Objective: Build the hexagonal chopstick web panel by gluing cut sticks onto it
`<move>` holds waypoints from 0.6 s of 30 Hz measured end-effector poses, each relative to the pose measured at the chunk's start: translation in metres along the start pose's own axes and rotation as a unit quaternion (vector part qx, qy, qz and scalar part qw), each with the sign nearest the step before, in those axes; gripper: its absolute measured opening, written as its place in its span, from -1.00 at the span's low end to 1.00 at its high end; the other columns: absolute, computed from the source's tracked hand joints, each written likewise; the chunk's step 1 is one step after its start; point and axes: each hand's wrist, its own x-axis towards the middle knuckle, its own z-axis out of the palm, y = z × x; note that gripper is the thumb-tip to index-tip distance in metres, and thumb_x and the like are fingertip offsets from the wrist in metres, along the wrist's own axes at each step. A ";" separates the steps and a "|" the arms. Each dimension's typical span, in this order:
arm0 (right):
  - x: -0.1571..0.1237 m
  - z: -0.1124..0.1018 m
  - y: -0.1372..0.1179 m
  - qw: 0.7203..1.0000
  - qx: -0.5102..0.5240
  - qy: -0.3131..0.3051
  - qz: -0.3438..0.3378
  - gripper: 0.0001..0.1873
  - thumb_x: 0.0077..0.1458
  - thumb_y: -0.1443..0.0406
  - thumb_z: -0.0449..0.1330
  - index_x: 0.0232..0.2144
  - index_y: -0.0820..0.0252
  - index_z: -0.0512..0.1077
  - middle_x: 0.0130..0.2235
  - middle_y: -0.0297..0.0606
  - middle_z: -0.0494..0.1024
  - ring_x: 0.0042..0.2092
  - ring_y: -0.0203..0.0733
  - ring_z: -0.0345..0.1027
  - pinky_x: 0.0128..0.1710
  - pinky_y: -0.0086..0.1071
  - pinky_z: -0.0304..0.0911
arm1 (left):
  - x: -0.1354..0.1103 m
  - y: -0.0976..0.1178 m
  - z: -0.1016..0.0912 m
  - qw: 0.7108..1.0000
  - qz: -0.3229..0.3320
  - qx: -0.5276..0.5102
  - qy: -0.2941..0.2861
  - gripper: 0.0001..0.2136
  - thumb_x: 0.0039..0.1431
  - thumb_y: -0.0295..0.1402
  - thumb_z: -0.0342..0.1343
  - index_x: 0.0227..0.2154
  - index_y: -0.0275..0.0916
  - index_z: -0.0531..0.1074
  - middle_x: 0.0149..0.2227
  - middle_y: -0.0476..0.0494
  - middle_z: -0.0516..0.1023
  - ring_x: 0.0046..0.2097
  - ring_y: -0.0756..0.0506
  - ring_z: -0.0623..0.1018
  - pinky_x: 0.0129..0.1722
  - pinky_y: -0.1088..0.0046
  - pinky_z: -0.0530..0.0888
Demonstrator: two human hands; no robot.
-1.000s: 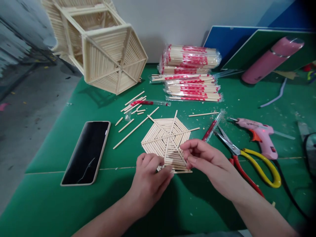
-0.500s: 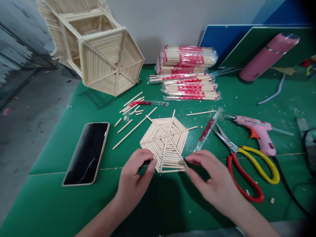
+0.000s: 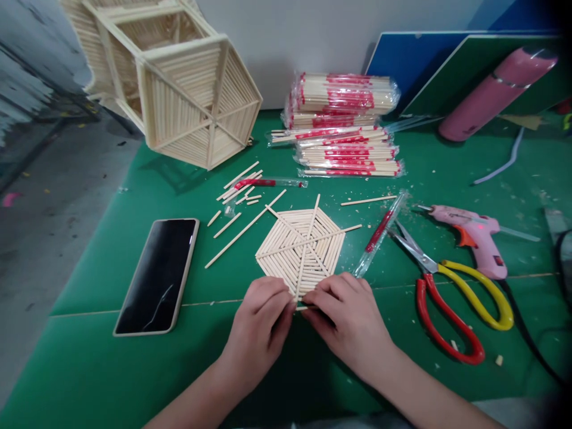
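A flat hexagonal panel of wooden sticks (image 3: 290,253) lies on the green table, with crossing spokes over its rings of sticks. My left hand (image 3: 263,316) is closed at the panel's near left corner, its fingertips at the edge. Close beside it, my right hand (image 3: 346,313) is closed on the near right part of the same edge. A short length of pale stick (image 3: 306,308) shows between my fingertips. The fingers hide most of the near edge and the exact contact.
Left lies a phone (image 3: 156,277), with loose sticks (image 3: 245,229) beyond it. Behind are a stick-built lantern-like frame (image 3: 187,101) and wrapped chopstick packs (image 3: 344,125). On the right are scissors (image 3: 429,265), a pink glue gun (image 3: 473,229), a wrapped chopstick packet (image 3: 379,232) and a pink bottle (image 3: 496,95).
Both hands have moved together along the panel's near edge, and their fingers have closed down on it. The right hand has shifted left; the view has moved slightly.
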 end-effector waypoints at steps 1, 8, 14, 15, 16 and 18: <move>0.000 0.001 0.000 1.000 0.002 0.004 -0.001 -0.94 0.05 0.25 0.13 -0.36 0.03 0.39 -0.37 -0.40 0.42 -0.29 -0.23 0.19 -0.37 -0.32 -0.07 | 0.000 0.000 0.000 1.000 0.000 0.003 -0.003 -0.90 0.07 -0.54 0.00 -0.36 -0.24 0.34 -0.30 -0.11 0.42 -0.20 -0.07 0.39 -0.17 0.34 0.38; -0.001 0.002 0.000 1.000 0.006 0.016 0.001 -0.94 0.04 0.26 0.14 -0.38 0.02 0.41 -0.38 -0.40 0.43 -0.29 -0.24 0.19 -0.35 -0.32 -0.08 | 0.001 0.002 0.001 1.000 0.003 0.011 0.003 -0.89 0.06 -0.57 0.01 -0.38 -0.24 0.33 -0.30 -0.10 0.40 -0.20 -0.06 0.38 -0.18 0.37 0.38; -0.001 0.001 -0.001 1.000 -0.010 0.007 0.006 -0.94 0.03 0.25 0.14 -0.40 0.02 0.42 -0.39 -0.40 0.42 -0.29 -0.24 0.19 -0.36 -0.32 -0.09 | 0.002 0.003 0.001 1.000 -0.005 0.016 -0.007 -0.90 0.07 -0.55 0.00 -0.39 -0.23 0.34 -0.31 -0.09 0.42 -0.23 -0.06 0.39 -0.21 0.38 0.38; -0.001 0.001 -0.001 1.000 -0.012 0.002 0.007 -0.94 0.04 0.25 0.14 -0.40 0.02 0.43 -0.39 -0.39 0.42 -0.29 -0.24 0.19 -0.36 -0.32 -0.09 | 0.002 0.003 0.001 1.000 -0.007 0.017 -0.010 -0.90 0.07 -0.55 0.00 -0.40 -0.24 0.34 -0.31 -0.09 0.42 -0.23 -0.06 0.39 -0.21 0.38 0.38; -0.001 0.001 -0.002 1.000 -0.014 0.000 0.007 -0.93 0.04 0.25 0.14 -0.40 0.02 0.43 -0.39 -0.39 0.43 -0.28 -0.23 0.19 -0.36 -0.32 -0.09 | 0.002 0.003 0.001 1.000 -0.008 0.017 -0.013 -0.90 0.07 -0.55 0.00 -0.40 -0.24 0.34 -0.31 -0.09 0.42 -0.22 -0.07 0.39 -0.20 0.37 0.38; 0.000 0.000 -0.003 1.000 -0.017 -0.001 0.006 -0.92 0.04 0.26 0.13 -0.39 0.02 0.43 -0.39 -0.39 0.43 -0.28 -0.23 0.20 -0.35 -0.32 -0.08 | 0.002 0.003 0.000 1.000 -0.012 0.013 -0.020 -0.89 0.06 -0.56 0.01 -0.40 -0.23 0.34 -0.31 -0.10 0.41 -0.21 -0.07 0.39 -0.19 0.36 0.37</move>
